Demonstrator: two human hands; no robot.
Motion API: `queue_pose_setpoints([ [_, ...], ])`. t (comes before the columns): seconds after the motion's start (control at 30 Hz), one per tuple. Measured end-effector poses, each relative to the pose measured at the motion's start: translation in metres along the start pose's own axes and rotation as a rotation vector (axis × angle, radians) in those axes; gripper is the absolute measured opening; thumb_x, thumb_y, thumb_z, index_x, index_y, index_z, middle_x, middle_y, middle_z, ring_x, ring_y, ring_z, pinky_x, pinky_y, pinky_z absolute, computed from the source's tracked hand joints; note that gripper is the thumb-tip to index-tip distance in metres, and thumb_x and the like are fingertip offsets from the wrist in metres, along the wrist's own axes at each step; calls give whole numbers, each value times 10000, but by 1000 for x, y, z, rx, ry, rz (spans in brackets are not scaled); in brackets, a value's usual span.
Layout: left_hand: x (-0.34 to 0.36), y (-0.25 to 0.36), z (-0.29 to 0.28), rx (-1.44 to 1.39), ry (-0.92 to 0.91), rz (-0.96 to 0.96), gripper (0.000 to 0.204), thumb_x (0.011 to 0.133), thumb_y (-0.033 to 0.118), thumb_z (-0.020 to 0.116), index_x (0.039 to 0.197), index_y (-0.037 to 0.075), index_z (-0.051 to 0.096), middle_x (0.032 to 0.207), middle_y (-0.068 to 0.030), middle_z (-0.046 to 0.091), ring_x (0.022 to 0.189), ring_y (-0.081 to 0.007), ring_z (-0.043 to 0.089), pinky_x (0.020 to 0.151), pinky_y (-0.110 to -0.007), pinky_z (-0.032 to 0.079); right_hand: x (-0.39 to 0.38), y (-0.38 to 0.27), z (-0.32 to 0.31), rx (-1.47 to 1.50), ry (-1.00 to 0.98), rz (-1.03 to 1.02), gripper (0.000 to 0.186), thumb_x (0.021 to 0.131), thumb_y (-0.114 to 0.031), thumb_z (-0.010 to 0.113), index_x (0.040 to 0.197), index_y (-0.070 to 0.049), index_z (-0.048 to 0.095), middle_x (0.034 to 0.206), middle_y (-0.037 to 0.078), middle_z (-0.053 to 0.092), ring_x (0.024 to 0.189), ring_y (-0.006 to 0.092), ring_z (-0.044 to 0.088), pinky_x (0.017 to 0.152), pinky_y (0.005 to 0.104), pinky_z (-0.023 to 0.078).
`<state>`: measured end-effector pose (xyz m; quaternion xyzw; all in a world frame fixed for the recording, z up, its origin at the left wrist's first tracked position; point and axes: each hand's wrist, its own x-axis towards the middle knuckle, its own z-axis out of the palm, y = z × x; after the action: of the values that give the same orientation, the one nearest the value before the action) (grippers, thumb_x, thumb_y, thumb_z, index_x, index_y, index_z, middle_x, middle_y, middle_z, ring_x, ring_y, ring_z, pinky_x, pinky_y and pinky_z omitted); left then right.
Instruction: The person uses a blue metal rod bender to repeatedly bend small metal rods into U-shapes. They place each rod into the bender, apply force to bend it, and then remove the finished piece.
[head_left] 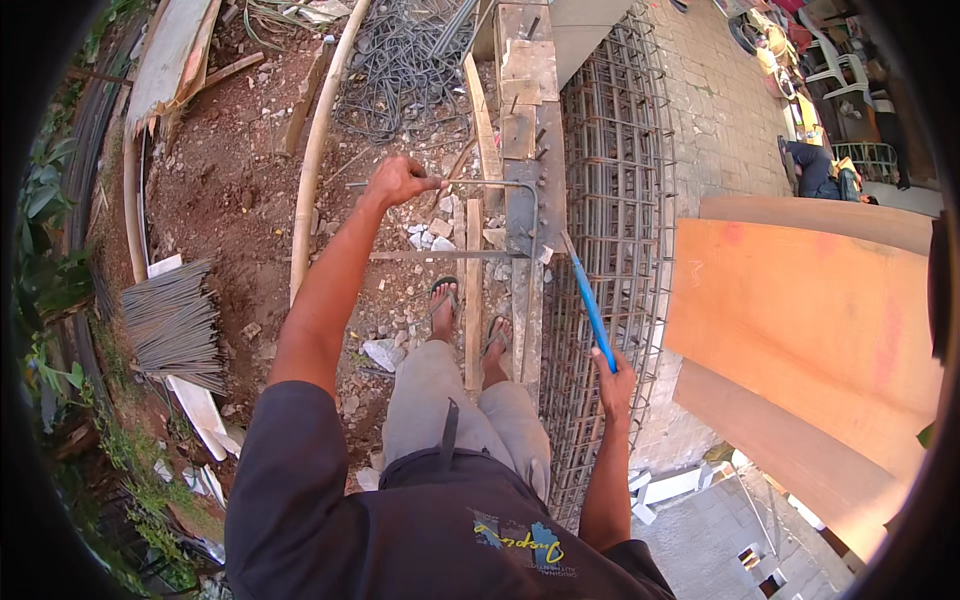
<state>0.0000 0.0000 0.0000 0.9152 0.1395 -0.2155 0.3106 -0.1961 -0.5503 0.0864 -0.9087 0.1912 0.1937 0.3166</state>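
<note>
My left hand (402,182) is closed around a thin steel rod (485,182). Across a narrow wooden bench (517,75) the rod turns a corner among several short metal pins and runs toward me. In my right hand (616,385) is the lower end of a long bar with a blue handle (592,310). The bar's far tip reaches the bench's right edge, near the bent part of the rod; whether they touch I cannot tell.
Long rebar cages (610,170) lie along the bench's right side. Orange-brown boards (800,310) stand farther right. A tangle of steel pieces (405,70) is beyond my left hand, and a bundle of cut rods (172,325) lies at far left. Planks and rubble surround my feet.
</note>
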Motion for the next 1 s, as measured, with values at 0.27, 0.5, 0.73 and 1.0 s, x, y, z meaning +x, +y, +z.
queue_pose_setpoints([
  [0.27, -22, 9, 7, -5, 218, -60, 754, 696, 758, 848, 1007, 72, 864, 864, -143, 801, 868, -301, 770, 853, -427, 585, 108, -6, -36, -363, -268, -224, 589, 948, -656, 680, 967, -76, 776, 700, 153, 678, 716, 374, 672, 702, 470, 490],
  [0.5, -14, 19, -1, -33, 127, -158, 776, 652, 728, 911, 1026, 50, 860, 938, -142, 807, 909, -274, 761, 864, -445, 593, 161, -47, -69, -513, -366, -368, 592, 951, -643, 690, 875, -61, 771, 636, 126, 619, 639, 341, 606, 663, 478, 471],
  [0.73, -13, 17, -3, -59, 151, -133, 712, 667, 653, 936, 1004, 32, 856, 971, -147, 806, 935, -281, 751, 893, -413, 576, 132, -32, -54, -526, -268, -331, 642, 938, -683, 674, 815, -55, 725, 664, 160, 655, 680, 377, 649, 674, 496, 486],
  [1.0, -6, 12, 2, -71, 112, -94, 701, 647, 668, 953, 994, 66, 866, 947, -131, 809, 899, -253, 746, 854, -415, 586, 143, -43, -68, -536, -278, -335, 632, 933, -679, 687, 817, -58, 717, 688, 180, 677, 705, 406, 668, 688, 507, 493],
])
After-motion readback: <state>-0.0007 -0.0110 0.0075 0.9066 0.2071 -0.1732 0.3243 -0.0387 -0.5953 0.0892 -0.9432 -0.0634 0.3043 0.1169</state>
